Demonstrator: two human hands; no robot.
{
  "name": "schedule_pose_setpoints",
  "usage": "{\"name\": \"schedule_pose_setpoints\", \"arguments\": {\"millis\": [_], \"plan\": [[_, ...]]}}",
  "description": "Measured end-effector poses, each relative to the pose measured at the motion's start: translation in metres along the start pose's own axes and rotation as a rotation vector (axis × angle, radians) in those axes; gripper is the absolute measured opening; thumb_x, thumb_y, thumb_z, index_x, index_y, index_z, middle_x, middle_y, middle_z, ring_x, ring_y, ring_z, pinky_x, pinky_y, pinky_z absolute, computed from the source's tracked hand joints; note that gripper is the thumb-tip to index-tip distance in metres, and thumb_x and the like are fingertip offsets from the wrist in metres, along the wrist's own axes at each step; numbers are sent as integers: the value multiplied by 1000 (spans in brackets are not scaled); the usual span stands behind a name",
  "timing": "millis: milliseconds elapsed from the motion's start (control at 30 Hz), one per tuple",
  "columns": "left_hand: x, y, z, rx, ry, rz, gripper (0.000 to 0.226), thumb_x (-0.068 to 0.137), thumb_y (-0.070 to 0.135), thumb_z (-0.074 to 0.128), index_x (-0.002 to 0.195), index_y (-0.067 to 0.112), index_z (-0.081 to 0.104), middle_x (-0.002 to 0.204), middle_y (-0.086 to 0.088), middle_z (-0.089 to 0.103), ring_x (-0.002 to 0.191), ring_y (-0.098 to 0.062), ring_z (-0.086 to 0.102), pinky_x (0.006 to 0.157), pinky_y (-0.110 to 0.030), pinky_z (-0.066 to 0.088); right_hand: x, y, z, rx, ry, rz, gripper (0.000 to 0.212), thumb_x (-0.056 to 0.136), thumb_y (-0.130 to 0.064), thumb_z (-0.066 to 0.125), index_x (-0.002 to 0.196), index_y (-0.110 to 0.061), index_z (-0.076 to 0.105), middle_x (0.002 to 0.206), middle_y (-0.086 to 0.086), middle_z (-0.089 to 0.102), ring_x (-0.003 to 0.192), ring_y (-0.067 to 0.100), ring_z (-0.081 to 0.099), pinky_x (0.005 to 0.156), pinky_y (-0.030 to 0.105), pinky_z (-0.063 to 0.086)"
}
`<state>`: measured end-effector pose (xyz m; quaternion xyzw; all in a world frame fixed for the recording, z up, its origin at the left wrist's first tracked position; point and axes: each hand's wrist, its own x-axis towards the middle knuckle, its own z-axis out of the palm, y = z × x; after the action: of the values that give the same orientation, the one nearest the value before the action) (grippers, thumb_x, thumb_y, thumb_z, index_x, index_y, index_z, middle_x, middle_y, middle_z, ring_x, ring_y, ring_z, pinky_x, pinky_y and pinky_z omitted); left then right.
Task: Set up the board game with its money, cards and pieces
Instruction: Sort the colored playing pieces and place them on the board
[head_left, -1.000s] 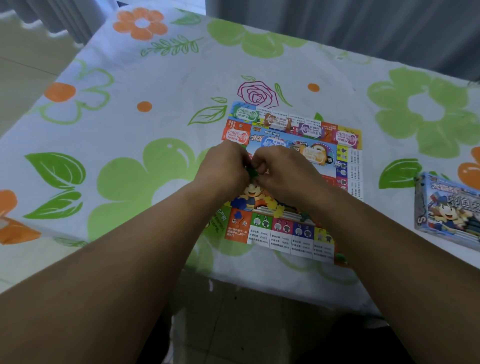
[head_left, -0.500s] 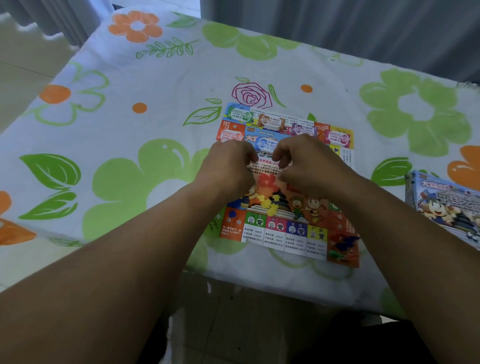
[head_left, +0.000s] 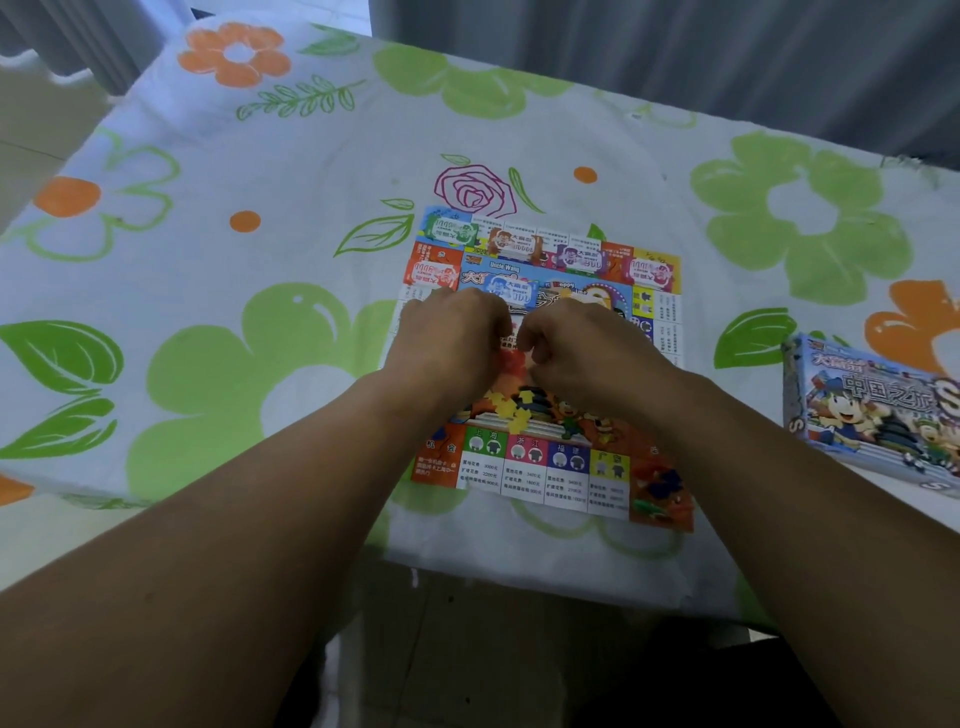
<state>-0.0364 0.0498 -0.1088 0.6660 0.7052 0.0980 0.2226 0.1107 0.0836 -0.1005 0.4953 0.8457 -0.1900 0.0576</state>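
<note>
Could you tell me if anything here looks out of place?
Yes: small yellow plastic pieces lie heaped on the colourful paper game board; blue and green pieces lie scattered at its near right corner.

multicoloured game board, green-and-orange floral tablecloth, blue box

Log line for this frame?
left hand, right hand: curled, side-by-side over colourful paper game board | held item: unclear | blue game box: right

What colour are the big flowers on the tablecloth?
Mostly green, some orange, on the pale tablecloth; the head view shows them.
</note>
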Motion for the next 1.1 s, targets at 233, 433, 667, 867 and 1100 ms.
{"name": "schedule_pose_setpoints", "arguments": {"millis": [233,433,667,867,1100], "plan": [[6,6,5,-47,7,-20,20,90,18,68,108,22,74,104,-2,74,99,-25,67,91,-42,54,2,0,2,19,58,14,18,91,-17,61,106,-20,70,103,3,66,94,25,63,79,42,55],[7,9,4,-80,14,-35,19,90,21,69,109,21,73,103,-3,74,99,-24,67,90,-42,55,7,1,6,24,80,18,15,91,-15,62,103,-19,70,102,4,65,90,26,63,76,43,56],[1,4,-9,-227,44,-100,34,86,-4,66,112,18,72,102,0,74,97,-18,68,89,-36,56,0,5,-8,127,102,29,25,89,-9,59,109,-21,69,109,2,66,98,23,63,84,45,55],[-12,8,-14,-194,-100,-26,23,81,1,70,96,18,76,92,-2,74,86,-19,70,81,-40,59,-17,-9,-14,37,-106,-67,25,82,-22,74,105,-23,66,97,-4,61,89,19,61,73,37,53],[-24,10,-6,-57,-194,31,33,81,3,71,112,15,69,102,-5,71,92,-23,66,85,-39,57,-31,-10,-1,-95,-137,-37,35,82,-36,75,109,-20,59,95,-2,63,85,20,61,71,38,56]]}}
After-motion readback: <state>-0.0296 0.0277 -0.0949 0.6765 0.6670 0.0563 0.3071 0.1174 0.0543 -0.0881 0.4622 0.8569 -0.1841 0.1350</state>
